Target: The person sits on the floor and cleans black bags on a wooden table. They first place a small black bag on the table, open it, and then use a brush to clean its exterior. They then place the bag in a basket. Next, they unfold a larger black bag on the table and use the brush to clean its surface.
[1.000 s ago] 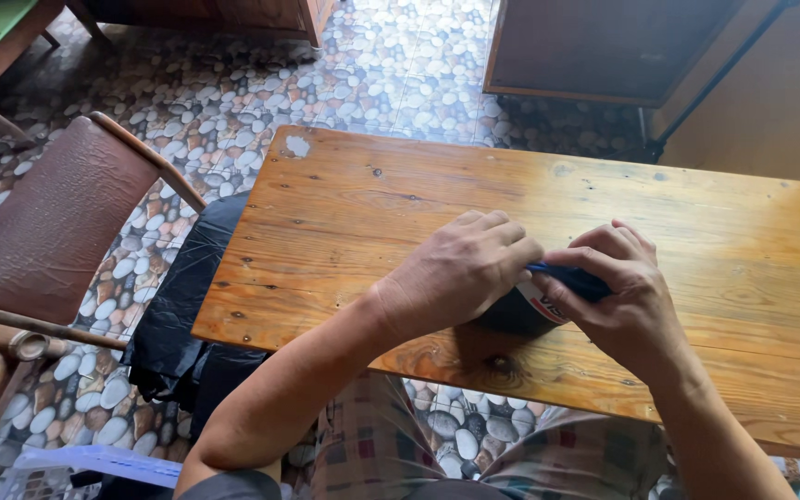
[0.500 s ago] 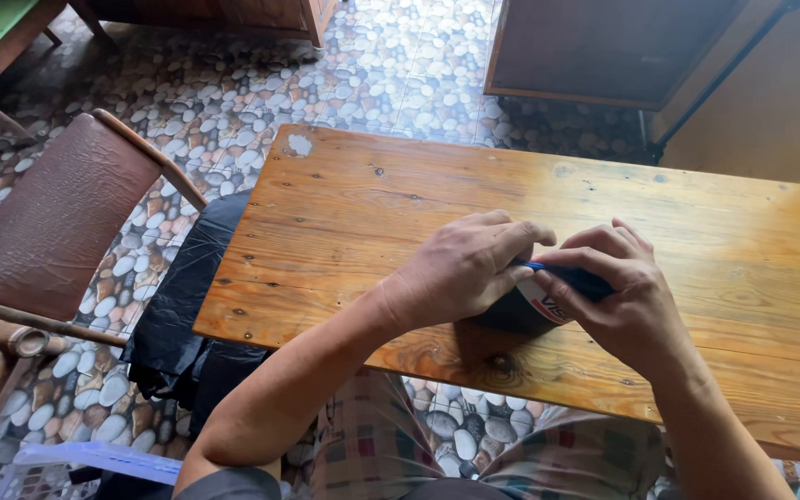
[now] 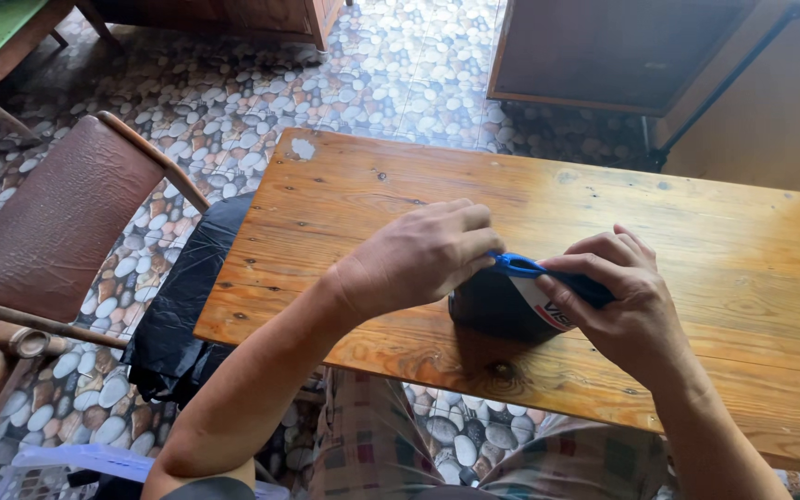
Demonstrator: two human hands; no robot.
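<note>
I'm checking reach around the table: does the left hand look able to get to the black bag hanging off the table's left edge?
Probably yes. The left hand grips the small dark pouch, but bare table lies between it and the black bag; nothing blocks the way.

Bright daylight, sharp picture, soft shadows

Light pours in from the upper right, putting a pale sheen across the wooden table [image 3: 678,231] and washing out the pebble-pattern floor [image 3: 400,56] near the top; a soft shadow pools under the left hand [image 3: 418,255] and the right hand [image 3: 622,296], focus is crisp all over, and straight edges bow slightly toward the corners
</note>
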